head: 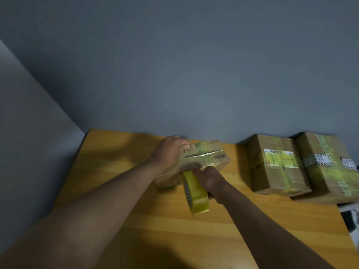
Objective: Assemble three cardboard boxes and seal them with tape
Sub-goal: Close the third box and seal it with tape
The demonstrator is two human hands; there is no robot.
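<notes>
A flat cardboard box (pixel 210 157) lies on the wooden table (pixel 120 167) near the wall, its flaps closed and its top covered with yellowish tape. My left hand (pixel 171 150) lies over the box's left top edge, fingers curled over the far side. My right hand (pixel 208 181) grips a roll of yellow tape (pixel 196 193) held on edge against the box's near side. Where the tape meets the box is hidden by my fingers.
Two taped cardboard boxes stand side by side at the table's right: one with a yellow-green label (pixel 277 166), one with black-and-white tape (pixel 330 166). A grey wall (pixel 174 65) runs behind the table. Dark and white items (pixel 351 220) lie past the right edge.
</notes>
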